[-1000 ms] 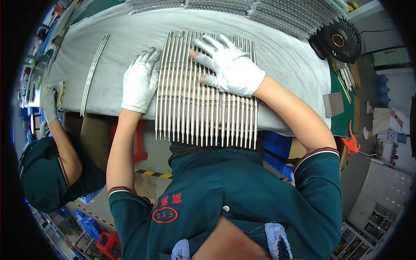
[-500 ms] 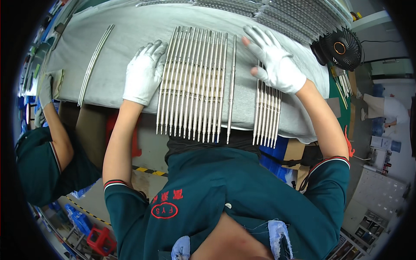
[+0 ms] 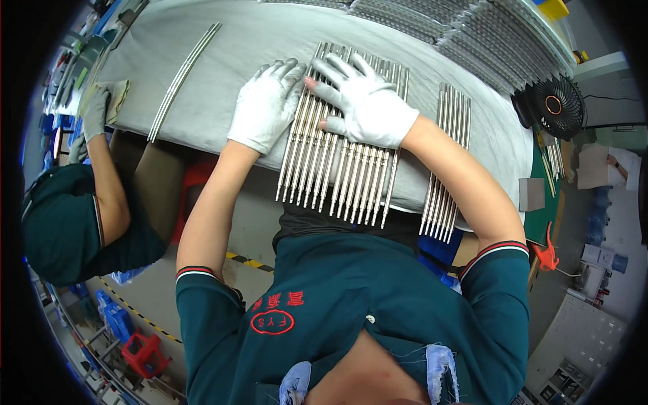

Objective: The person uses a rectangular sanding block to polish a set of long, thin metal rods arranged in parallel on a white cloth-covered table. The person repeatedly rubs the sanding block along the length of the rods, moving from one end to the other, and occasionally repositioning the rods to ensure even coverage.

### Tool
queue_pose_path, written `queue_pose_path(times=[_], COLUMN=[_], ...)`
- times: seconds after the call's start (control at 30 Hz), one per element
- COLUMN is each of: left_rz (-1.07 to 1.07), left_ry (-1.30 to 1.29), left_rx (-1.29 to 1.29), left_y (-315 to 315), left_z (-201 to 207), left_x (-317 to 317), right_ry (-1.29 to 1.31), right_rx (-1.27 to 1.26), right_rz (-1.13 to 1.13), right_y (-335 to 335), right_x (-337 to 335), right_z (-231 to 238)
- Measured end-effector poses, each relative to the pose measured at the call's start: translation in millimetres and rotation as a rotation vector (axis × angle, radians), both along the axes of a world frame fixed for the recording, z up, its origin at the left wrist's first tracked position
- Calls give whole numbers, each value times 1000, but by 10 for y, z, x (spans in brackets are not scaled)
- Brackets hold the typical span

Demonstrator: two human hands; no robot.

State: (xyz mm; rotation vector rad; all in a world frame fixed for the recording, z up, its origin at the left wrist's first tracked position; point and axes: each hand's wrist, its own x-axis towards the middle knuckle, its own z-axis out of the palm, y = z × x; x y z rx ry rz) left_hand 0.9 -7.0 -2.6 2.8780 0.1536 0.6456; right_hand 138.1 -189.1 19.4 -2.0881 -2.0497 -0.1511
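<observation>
A row of slim steel shafts (image 3: 361,185) with stepped ends lies side by side on the grey-white cloth in front of me. My left hand (image 3: 266,108), in a white glove, rests flat along the row's left edge with its fingers stretched out. Across the upper part of the row lies my right hand (image 3: 371,108), palm down with spread fingers; its thumb and one fingertip poke bare from the glove. Under it, parts of several shafts are hidden. A smaller group of shafts (image 3: 455,115) lies to the right, partly behind my right forearm.
Further left lie a few thin rods (image 3: 182,81). Stacked trays of rods (image 3: 486,40) stand at the back right, near a black fan (image 3: 553,106). A red air gun (image 3: 547,253) hangs at the right. On the left, a co-worker's gloved hand (image 3: 96,111) rests near a cloth.
My right hand has moved left, from over the smaller group onto the main row. The single shaft that lay apart is now closer to the row. The whole view has shifted.
</observation>
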Motion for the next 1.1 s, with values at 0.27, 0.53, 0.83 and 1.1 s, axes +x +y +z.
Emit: queue_pose_path(times=[0.27, 0.53, 0.83, 1.1], left_rz=[-7, -9, 6, 9], left_ry=[-8, -21, -86, -2], left_rx=[45, 50, 66, 35], left_y=[-5, -5, -28, -12], left_z=[-1, -2, 5, 6], left_x=[5, 40, 38, 10], right_ry=[-19, -11, 2, -27], right_rx=[-130, -77, -10, -160], right_rz=[-46, -47, -17, -48], right_y=[-641, -482, -46, -645], right_x=[210, 167, 12, 225], right_z=[130, 75, -14, 127])
